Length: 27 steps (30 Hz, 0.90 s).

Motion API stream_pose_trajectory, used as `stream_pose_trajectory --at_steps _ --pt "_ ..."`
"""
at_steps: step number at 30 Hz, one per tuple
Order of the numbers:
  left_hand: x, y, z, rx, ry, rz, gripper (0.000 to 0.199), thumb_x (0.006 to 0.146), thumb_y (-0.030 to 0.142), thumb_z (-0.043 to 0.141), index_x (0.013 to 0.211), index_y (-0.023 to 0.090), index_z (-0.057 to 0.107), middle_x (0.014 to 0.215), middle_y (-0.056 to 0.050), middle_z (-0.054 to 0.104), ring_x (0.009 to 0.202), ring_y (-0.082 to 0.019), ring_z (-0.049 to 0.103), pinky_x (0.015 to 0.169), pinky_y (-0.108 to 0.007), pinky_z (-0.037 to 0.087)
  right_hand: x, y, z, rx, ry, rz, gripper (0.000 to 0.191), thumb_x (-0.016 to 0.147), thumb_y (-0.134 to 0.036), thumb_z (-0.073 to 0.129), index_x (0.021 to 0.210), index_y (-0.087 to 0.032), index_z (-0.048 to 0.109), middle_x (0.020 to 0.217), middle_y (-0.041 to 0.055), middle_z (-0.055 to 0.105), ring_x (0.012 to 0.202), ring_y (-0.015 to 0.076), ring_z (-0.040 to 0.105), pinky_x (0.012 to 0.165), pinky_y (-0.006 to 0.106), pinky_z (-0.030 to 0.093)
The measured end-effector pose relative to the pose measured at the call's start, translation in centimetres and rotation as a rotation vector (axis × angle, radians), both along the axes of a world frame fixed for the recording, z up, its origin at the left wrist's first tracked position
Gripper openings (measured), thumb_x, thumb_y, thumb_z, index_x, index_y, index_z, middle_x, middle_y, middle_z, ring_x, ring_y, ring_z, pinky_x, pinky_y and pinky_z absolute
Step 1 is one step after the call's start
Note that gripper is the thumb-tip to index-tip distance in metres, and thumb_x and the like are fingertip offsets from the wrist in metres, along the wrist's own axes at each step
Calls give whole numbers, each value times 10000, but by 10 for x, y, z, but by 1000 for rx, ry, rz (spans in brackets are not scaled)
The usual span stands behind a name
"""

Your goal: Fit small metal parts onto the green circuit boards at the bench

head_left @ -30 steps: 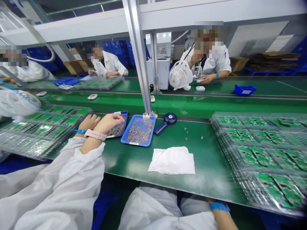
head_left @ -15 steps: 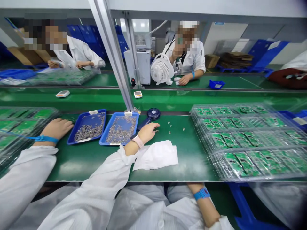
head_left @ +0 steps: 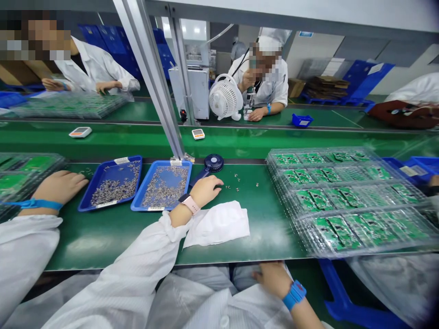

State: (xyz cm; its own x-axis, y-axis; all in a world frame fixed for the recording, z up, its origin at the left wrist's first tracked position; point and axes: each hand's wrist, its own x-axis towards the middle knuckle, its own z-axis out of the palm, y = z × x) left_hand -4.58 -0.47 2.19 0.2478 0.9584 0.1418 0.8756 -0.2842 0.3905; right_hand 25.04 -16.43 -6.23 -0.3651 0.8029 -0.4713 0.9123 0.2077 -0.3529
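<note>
My left hand (head_left: 206, 191), with a pink-strapped watch on its wrist, rests on the green bench (head_left: 103, 240) just right of a blue tray (head_left: 161, 163). Its curled fingers are close to several tiny metal parts (head_left: 236, 179), and anything in them is hidden. My right hand (head_left: 270, 279), wearing a blue wrist strap, is blurred below the bench's front edge, over my white coat. A second blue tray (head_left: 123, 160) lies to the left; both trays hold many small metal components. A folded white cloth (head_left: 217, 225) lies below my left wrist.
A stack of clear trays with green circuit boards (head_left: 343, 201) fills the right of the bench. A small blue fan (head_left: 213, 162) stands behind my left hand. A co-worker's hand (head_left: 60, 187) rests at the left, next to more boards. A metal post (head_left: 151, 77) rises behind the trays.
My left hand has moved right, from over the trays to beside the small fan. My right hand has come up into view near the bench edge. The view has swung left.
</note>
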Motion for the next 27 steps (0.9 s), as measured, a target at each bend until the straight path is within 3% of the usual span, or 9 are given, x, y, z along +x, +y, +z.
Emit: stream_pose_trajectory --at_steps 2,4,6,8,10,13,17,22,27 --pt "12 8 -8 10 3 -12 212 854 228 618 1042 217 716 1071 -61 678 947 -219 646 860 -338 497 -4 -12 23 -138 140 242 386 770 -210 662 1152 -250 694 1181 131 687 1123 326 626 987 464 475" --pt "20 14 -15 21 -9 -8 152 852 199 610 950 199 726 1010 -73 675 949 -232 637 866 -357 486 -9 -16 58 -362 435 589 324 817 -226 581 1111 -269 710 1112 54 727 1028 241 678 894 321 526" --pt "23 16 -19 28 -32 -14 134 853 159 588 841 185 719 930 -71 672 924 -230 631 861 -362 478 -18 -5 96 -379 623 712 259 871 -265 552 1068 -256 719 1076 32 737 982 195 686 849 252 520" --pt "22 14 -20 32 -70 -18 139 855 149 583 794 179 704 890 -63 670 890 -217 627 847 -356 475 -30 25 126 -175 688 613 243 889 -250 555 1067 -249 721 1049 30 736 997 182 670 909 273 489" --pt "19 11 -19 33 -114 -23 115 860 166 593 803 178 693 892 -51 669 863 -194 624 817 -329 481 -44 68 141 80 676 346 216 888 -192 546 992 -235 731 940 26 736 900 161 669 858 280 492" --pt "13 8 -18 26 -289 -43 86 869 190 602 825 177 675 886 -33 658 817 -151 617 748 -270 489 -68 137 136 435 675 -39 207 861 -152 543 955 -217 716 951 39 708 835 153 639 790 291 497" --pt "7 8 -15 35 -671 -17 74 853 222 633 805 174 663 846 -26 642 763 -141 591 676 -256 465 -95 195 107 381 765 -89 184 805 -177 613 956 -191 716 930 42 704 780 142 625 717 279 501" --pt "8 8 -12 86 -835 29 86 860 238 632 800 182 657 867 -32 631 784 -146 581 684 -270 455 -109 204 82 44 1108 -293 255 824 -331 629 996 -156 701 879 56 732 715 133 634 596 247 474" --pt "12 7 -11 114 -870 13 80 860 227 641 794 186 660 840 -30 623 785 -151 579 690 -279 460 -114 194 74 -89 1277 -313 263 757 -369 734 936 -180 699 865 38 725 749 134 645 649 260 507"
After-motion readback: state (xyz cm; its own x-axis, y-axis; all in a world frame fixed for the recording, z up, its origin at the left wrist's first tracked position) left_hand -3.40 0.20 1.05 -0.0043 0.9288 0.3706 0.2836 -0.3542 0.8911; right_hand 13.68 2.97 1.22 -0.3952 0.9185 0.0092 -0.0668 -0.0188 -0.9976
